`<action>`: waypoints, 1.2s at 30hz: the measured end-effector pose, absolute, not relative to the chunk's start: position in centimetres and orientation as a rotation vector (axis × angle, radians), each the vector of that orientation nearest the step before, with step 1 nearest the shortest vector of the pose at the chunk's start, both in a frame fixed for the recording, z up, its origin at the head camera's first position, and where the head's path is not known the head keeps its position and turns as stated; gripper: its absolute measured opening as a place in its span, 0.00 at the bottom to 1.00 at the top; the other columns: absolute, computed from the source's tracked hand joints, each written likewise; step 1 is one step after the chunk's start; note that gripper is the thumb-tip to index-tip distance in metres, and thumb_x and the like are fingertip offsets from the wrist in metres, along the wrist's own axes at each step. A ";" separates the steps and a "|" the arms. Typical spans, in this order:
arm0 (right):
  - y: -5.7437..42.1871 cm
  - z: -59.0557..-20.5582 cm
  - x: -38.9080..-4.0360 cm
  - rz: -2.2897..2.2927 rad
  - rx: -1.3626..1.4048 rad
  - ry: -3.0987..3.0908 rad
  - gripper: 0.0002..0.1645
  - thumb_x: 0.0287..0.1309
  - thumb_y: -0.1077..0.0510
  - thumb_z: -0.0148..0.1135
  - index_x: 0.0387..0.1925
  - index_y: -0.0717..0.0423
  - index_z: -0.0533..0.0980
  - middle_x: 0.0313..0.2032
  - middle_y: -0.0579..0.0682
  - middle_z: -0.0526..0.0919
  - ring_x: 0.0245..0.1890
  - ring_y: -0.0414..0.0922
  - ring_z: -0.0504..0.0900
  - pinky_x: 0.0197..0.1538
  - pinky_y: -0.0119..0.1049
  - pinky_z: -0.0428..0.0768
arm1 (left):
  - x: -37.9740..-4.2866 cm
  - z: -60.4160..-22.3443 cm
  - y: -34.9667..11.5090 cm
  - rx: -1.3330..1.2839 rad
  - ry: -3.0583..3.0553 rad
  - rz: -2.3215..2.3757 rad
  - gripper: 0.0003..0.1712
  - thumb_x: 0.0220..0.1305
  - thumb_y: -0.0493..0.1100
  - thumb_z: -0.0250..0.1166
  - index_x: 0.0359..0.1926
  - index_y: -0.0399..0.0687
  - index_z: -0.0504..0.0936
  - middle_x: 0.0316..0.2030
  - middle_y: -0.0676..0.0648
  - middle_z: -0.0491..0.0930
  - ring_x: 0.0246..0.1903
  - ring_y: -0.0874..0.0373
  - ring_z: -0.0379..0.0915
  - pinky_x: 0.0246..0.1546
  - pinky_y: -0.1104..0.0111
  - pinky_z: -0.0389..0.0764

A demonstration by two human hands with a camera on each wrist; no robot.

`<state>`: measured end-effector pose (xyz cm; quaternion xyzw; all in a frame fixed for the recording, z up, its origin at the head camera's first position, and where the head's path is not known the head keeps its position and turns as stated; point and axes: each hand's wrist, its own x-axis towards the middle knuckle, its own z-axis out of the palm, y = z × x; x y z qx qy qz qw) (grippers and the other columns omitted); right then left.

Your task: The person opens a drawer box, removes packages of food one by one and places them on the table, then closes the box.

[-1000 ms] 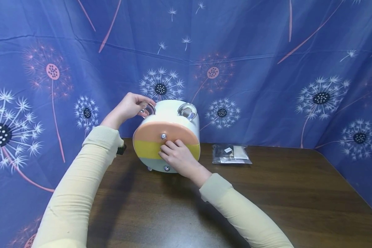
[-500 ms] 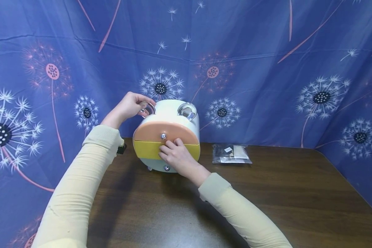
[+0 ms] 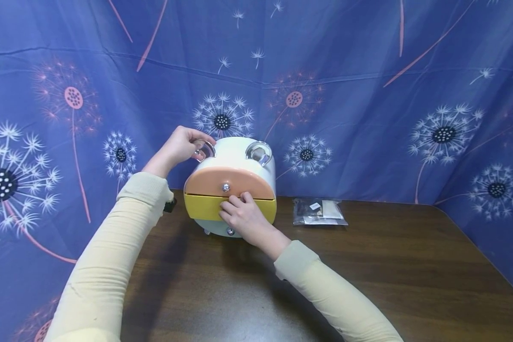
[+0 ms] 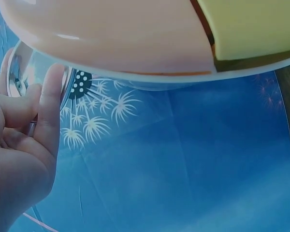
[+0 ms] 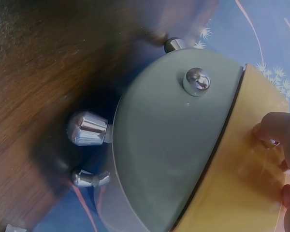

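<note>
A round white mini drawer cabinet (image 3: 228, 153) stands on short chrome feet, with orange (image 3: 207, 177), yellow (image 3: 203, 207) and grey-green (image 3: 211, 226) drawers. At its top left, my left hand (image 3: 176, 148) grips a shiny chrome bell-like ornament (image 4: 24, 72) between thumb and fingers. My right hand (image 3: 247, 217) pinches the small knob (image 5: 274, 143) of the yellow drawer, mostly hidden behind the fingers. The yellow drawer sticks out a little, leaving a dark gap under the orange one. The orange and grey-green drawers each have a chrome knob in plain view.
To the right of the cabinet, a clear plastic packet (image 3: 318, 213) lies on the brown wooden table (image 3: 393, 270). A blue dandelion-print cloth (image 3: 350, 95) hangs close behind the cabinet and along both sides.
The yellow drawer has come forward slightly from flush, and a dark gap has appeared along its top edge. My left hand has kept its grip on the ornament.
</note>
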<state>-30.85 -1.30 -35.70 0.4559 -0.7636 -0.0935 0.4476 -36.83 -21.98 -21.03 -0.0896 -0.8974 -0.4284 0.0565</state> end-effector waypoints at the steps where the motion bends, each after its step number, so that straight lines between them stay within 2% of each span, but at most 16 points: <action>1: -1.3 -35.7 -30.8 -0.228 1.128 -1.891 0.13 0.60 0.65 0.56 0.39 0.44 0.81 0.42 0.38 0.81 0.40 0.42 0.72 0.44 0.39 0.68 | -36.8 -21.1 -21.9 -0.271 -2.718 -1.301 0.21 0.68 0.28 0.47 0.49 0.46 0.83 0.36 0.43 0.74 0.35 0.54 0.77 0.39 0.64 0.84; 4: -1.3 -35.7 -30.7 -0.227 1.124 -1.894 0.13 0.60 0.64 0.58 0.39 0.44 0.82 0.42 0.39 0.81 0.40 0.42 0.72 0.44 0.39 0.68 | -36.8 -21.1 -21.8 -0.267 -2.707 -1.309 0.21 0.68 0.28 0.47 0.49 0.46 0.83 0.33 0.42 0.72 0.34 0.54 0.76 0.38 0.66 0.85; 10: -1.3 -35.7 -30.6 -0.233 1.121 -1.890 0.13 0.59 0.64 0.58 0.39 0.44 0.82 0.41 0.39 0.81 0.40 0.42 0.72 0.44 0.39 0.69 | -36.7 -21.0 -21.7 -0.238 -2.707 -1.318 0.22 0.67 0.27 0.46 0.49 0.46 0.83 0.38 0.43 0.73 0.35 0.54 0.75 0.37 0.66 0.85; 18: -1.2 -35.6 -30.1 -0.253 1.129 -1.903 0.12 0.58 0.62 0.61 0.40 0.44 0.82 0.41 0.39 0.81 0.41 0.42 0.73 0.45 0.39 0.69 | -36.7 -21.0 -21.5 -0.226 -2.686 -1.314 0.24 0.64 0.24 0.45 0.47 0.45 0.84 0.22 0.48 0.62 0.34 0.54 0.74 0.36 0.66 0.85; 23: -1.2 -35.6 -29.8 -0.251 1.143 -1.903 0.11 0.57 0.61 0.63 0.41 0.44 0.83 0.41 0.39 0.81 0.41 0.42 0.73 0.44 0.39 0.69 | -36.6 -21.0 -21.5 -0.214 -2.686 -1.314 0.24 0.64 0.24 0.46 0.47 0.45 0.84 0.24 0.46 0.66 0.33 0.54 0.75 0.35 0.66 0.85; 36: -1.2 -35.7 -29.0 -0.257 1.171 -1.873 0.10 0.59 0.63 0.59 0.38 0.47 0.82 0.38 0.41 0.80 0.37 0.43 0.72 0.42 0.38 0.69 | -36.8 -21.0 -21.4 -0.219 -2.685 -1.304 0.24 0.63 0.24 0.46 0.46 0.44 0.84 0.30 0.43 0.72 0.33 0.55 0.76 0.34 0.67 0.85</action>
